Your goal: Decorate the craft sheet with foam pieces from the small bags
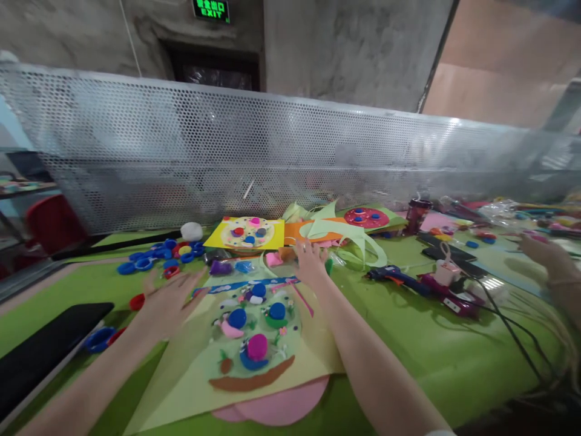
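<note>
A pale yellow sheet (181, 375) with blue and pink caps, clay shapes and a brown curved strip lies on the green table between my forearms. My left hand (170, 303) is spread, its fingers near the sheet's upper left corner, beside a red ring (137, 302). Past the sheet's upper right part, my right hand (312, 261) reaches with its fingers apart, next to a pink scrap (273, 260) and an orange sheet (295, 231). I cannot make out anything held in either hand. Pink paper (285, 404) sticks out under the sheet's lower edge.
Blue rings (144, 264) and a black phone-like slab (54, 345) lie left. A yellow picture (276, 233) and a red disc (376, 218) are behind. Right are a glue gun (408, 281), cables (508, 327) and another person's hand (542, 251). A perforated metal screen (281, 139) stands behind.
</note>
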Motion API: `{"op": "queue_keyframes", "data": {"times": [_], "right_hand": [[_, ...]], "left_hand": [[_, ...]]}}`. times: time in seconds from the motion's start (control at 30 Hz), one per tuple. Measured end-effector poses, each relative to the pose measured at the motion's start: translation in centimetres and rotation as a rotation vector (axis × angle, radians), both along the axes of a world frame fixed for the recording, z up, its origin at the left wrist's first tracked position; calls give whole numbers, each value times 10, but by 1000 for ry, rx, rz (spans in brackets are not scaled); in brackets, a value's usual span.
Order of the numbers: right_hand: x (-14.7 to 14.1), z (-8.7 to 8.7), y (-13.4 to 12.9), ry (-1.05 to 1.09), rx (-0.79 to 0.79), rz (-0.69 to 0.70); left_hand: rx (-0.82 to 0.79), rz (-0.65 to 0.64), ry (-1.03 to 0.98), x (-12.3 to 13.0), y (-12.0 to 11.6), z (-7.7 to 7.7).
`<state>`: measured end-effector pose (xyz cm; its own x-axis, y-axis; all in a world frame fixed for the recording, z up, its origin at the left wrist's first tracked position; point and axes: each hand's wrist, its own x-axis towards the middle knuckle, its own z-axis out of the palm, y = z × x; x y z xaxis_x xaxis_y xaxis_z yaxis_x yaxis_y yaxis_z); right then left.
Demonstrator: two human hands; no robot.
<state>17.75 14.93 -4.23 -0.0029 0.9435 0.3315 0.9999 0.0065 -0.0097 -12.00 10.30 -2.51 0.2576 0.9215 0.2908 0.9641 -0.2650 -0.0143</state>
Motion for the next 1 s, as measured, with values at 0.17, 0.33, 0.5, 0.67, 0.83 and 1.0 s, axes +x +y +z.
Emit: {"op": "queue_keyframes", "data": {"times": [0.17, 0.33, 0.5, 0.67, 0.83, 1.0], "right_hand": [[-13, 5, -5, -70, 103, 181], [-23, 2, -7, -112, 125, 282], [-17, 2, -6, -87, 134, 281], [-10, -2, 1, 13, 116, 284], [-12, 1, 4, 274, 141, 324], [-26, 20, -6, 729, 176, 363]], "left_hand": [[3, 99, 22, 0, -13, 17], [2, 73, 56, 7, -15, 8], [119, -93, 91, 18, -7, 7], [255, -308, 46, 37, 6, 19], [329, -393, -32, 52, 4, 5], [386, -370, -146, 43, -1, -13]]}}
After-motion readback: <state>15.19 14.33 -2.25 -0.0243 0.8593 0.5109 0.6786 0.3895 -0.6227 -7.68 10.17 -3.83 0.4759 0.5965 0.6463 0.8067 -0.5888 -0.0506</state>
